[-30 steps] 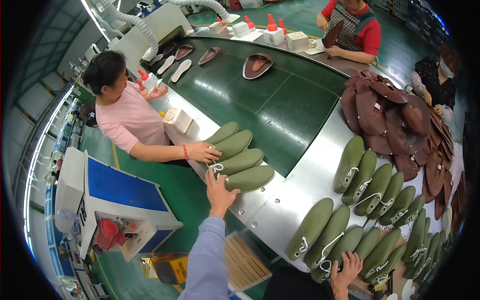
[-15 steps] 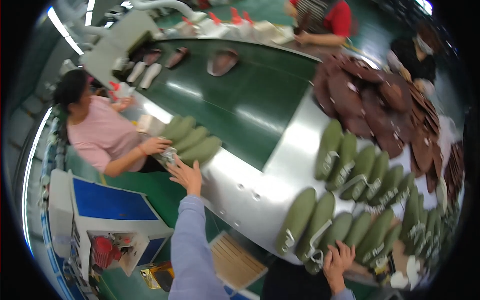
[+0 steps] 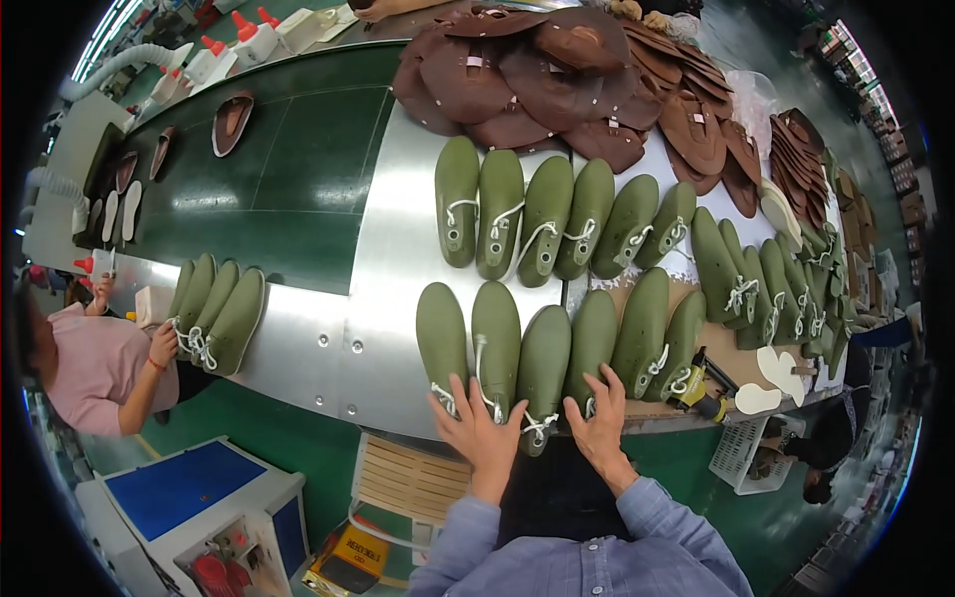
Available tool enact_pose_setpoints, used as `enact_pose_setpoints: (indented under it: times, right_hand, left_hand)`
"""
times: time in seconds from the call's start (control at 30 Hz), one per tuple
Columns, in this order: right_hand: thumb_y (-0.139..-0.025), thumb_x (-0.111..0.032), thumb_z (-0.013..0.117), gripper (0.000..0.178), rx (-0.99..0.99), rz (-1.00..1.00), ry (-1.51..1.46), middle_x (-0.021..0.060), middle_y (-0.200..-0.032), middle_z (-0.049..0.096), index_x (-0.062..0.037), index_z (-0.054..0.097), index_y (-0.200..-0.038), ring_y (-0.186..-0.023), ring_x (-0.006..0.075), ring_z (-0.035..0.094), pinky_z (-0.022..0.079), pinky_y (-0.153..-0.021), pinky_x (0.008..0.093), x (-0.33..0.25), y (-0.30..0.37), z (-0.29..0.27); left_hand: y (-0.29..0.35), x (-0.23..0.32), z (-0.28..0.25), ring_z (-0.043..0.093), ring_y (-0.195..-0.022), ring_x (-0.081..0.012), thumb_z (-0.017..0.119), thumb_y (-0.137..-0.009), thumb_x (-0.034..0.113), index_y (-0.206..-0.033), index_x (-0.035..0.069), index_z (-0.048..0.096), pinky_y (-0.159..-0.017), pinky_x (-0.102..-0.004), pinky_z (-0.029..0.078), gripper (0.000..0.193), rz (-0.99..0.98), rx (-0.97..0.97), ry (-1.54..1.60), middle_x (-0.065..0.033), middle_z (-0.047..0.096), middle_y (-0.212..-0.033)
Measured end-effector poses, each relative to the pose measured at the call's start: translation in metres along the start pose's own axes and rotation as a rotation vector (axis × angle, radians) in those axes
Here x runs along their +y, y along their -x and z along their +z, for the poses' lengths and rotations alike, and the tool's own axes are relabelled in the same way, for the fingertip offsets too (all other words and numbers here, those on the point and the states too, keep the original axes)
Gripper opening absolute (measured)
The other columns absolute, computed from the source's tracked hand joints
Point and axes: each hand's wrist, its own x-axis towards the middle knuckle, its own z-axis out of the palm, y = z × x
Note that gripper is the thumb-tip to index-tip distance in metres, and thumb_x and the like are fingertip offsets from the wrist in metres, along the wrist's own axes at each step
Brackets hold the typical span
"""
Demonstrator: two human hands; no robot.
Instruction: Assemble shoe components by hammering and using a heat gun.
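Two rows of green shoe lasts with white strings lie on the metal table in front of me. My left hand (image 3: 480,430) is open, its spread fingers over the string ends of the leftmost lasts (image 3: 439,323) in the near row. Its thumb reaches toward the string of the third last (image 3: 544,363). Spread too, my right hand (image 3: 602,426) rests its fingertips around the lower end of the fourth last (image 3: 592,338). Behind them runs the far row of lasts (image 3: 549,214). Neither hand grips anything that I can make out.
Brown shoe uppers (image 3: 517,85) are piled at the back. More lasts (image 3: 761,284) crowd the right, near a yellow-black tool (image 3: 702,398) and white insoles (image 3: 781,373). At left, a co-worker in pink (image 3: 95,363) touches several lasts (image 3: 236,320) beside the green belt (image 3: 298,159).
My left hand has come back from beside the lasts near the co-worker to the near row. My right hand has shifted along that row, and my view has swung right.
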Motion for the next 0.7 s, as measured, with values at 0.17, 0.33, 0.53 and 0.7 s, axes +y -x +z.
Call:
enact_pose_setpoints:
  times: [0.17, 0.33, 0.53, 0.7]
  right_hand:
    - [-0.080, -0.014, 0.074, 0.063, -0.063, 0.023, -0.089, 0.0257, -0.145, 0.030, -0.0041, 0.044, -0.135, -0.132, 0.0430, 0.037, 0.036, -0.108, 0.0454, 0.023, 0.011, 0.006]
    - [-0.081, -0.017, 0.073, 0.074, -0.100, 0.103, -0.162, 0.0265, -0.148, 0.024, -0.0070, 0.034, -0.142, -0.133, 0.0439, 0.034, 0.035, -0.109, 0.0460, 0.032, 0.005, 0.006]
    - [-0.081, -0.022, 0.072, 0.078, -0.218, 0.141, -0.247, 0.0296, -0.149, 0.021, -0.0146, 0.031, -0.147, -0.131, 0.0497, 0.035, 0.038, -0.106, 0.0494, 0.022, 0.002, -0.005]
    - [-0.077, -0.023, 0.073, 0.096, -0.261, 0.282, -0.337, 0.0319, -0.150, 0.018, -0.0096, 0.014, -0.152, -0.137, 0.0496, 0.028, 0.032, -0.111, 0.0499, 0.028, 0.006, -0.002]
  left_hand:
    - [-0.012, -0.020, 0.005, 0.032, -0.133, -0.0464, 0.081, -0.065, 0.039, -0.110, 0.003, 0.066, -0.099, -0.0598, 0.031, 0.059, 0.066, 0.189, -0.051, -0.0046, 0.043, -0.147]
    - [-0.040, -0.084, -0.032, 0.040, -0.127, -0.0422, 0.081, -0.063, 0.037, -0.106, 0.005, 0.067, -0.097, -0.0566, 0.034, 0.056, 0.176, 0.211, -0.220, 0.0018, 0.047, -0.144]
    - [-0.102, -0.175, -0.079, 0.048, -0.123, -0.0369, 0.082, -0.067, 0.039, -0.128, 0.000, 0.053, -0.096, -0.0515, 0.041, 0.079, -0.022, 0.437, -0.369, -0.0141, 0.050, -0.139]
    - [-0.124, -0.141, -0.084, 0.037, -0.136, -0.0374, 0.072, -0.083, 0.034, -0.134, -0.004, 0.044, -0.111, -0.0475, 0.031, 0.070, -0.180, 0.493, -0.022, -0.0235, 0.038, -0.146]
